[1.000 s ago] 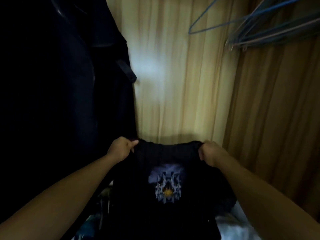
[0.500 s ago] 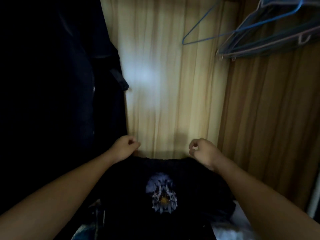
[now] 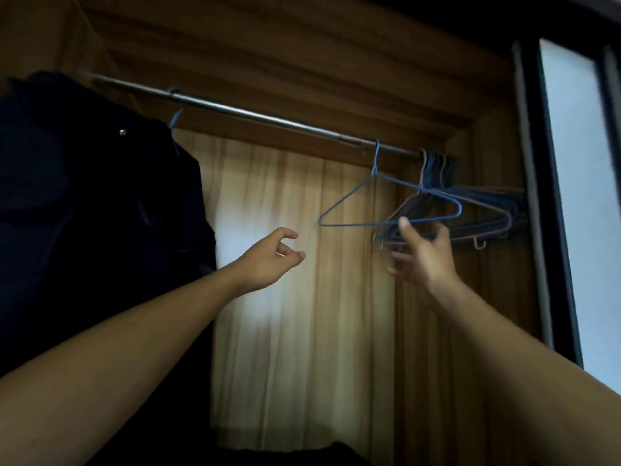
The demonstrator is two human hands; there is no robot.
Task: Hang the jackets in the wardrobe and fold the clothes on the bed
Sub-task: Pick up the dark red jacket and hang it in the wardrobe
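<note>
We are looking up into a brown wooden wardrobe [image 3: 487, 297] with both bare arms raised. Our left hand [image 3: 268, 260] hangs in the air in front of the pale, lit back panel [image 3: 285, 314]. Its fingers are loosely curled, thumb and forefinger close together, and it holds nothing. Our right hand [image 3: 425, 260] is up at the empty blue wire hanger [image 3: 363, 225], fingers spread and blurred. The thumb tip is at the hanger's bottom bar, but we cannot tell whether it touches.

That hanger hooks over the silver metal rail [image 3: 268, 119], just beside a packed bunch of dark and pinkish wire hangers [image 3: 470, 210] at the rail's right end. A dark navy jacket [image 3: 100, 196] hangs at the left end of the same rail, well apart from both hands. A dark heap of cloth [image 3: 285, 457] shows at the bottom edge. A frosted sliding door [image 3: 578, 196] stands on the right.
</note>
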